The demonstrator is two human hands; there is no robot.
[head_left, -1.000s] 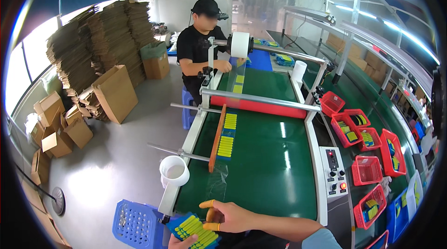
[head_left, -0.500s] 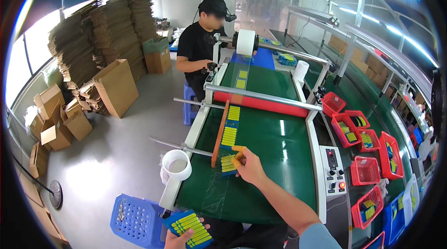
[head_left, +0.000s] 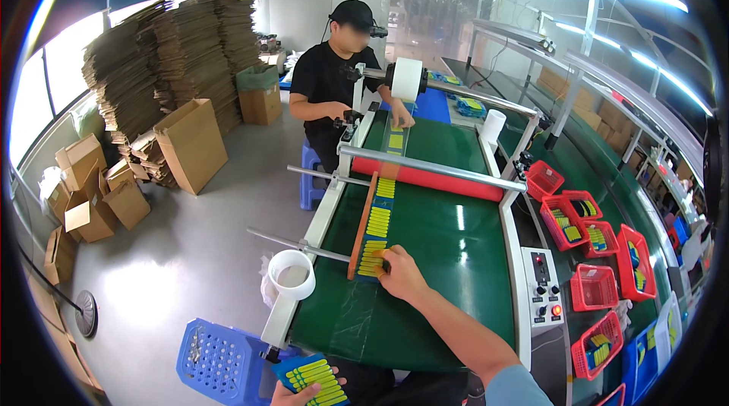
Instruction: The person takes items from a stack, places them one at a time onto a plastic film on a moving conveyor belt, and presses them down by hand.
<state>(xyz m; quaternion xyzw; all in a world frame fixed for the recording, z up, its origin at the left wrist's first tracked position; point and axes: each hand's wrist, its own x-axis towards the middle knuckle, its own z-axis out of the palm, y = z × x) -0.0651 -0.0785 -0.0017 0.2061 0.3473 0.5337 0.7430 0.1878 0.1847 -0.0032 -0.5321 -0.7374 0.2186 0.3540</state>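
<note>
Right hand (head_left: 400, 274) fingers together, pressed flat on the near end of the row of yellow strips (head_left: 376, 235) lying on clear film (head_left: 357, 315) over the green conveyor belt (head_left: 448, 254); strips run straight away from the fingertips, alongside an orange guide bar (head_left: 362, 225). Left hand (head_left: 292, 393) at the lower edge, fingers curled under a blue tray of yellow strips (head_left: 313, 377). White tape roll (head_left: 291, 274) on the bench's left rail.

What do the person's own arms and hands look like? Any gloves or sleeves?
No gloves: both hands are bare. The right hand leads back along a bare forearm to a short light-blue sleeve at the lower edge. Only the fingers of the left hand show at the bottom edge; no sleeve, watch or ring is visible there.
</note>
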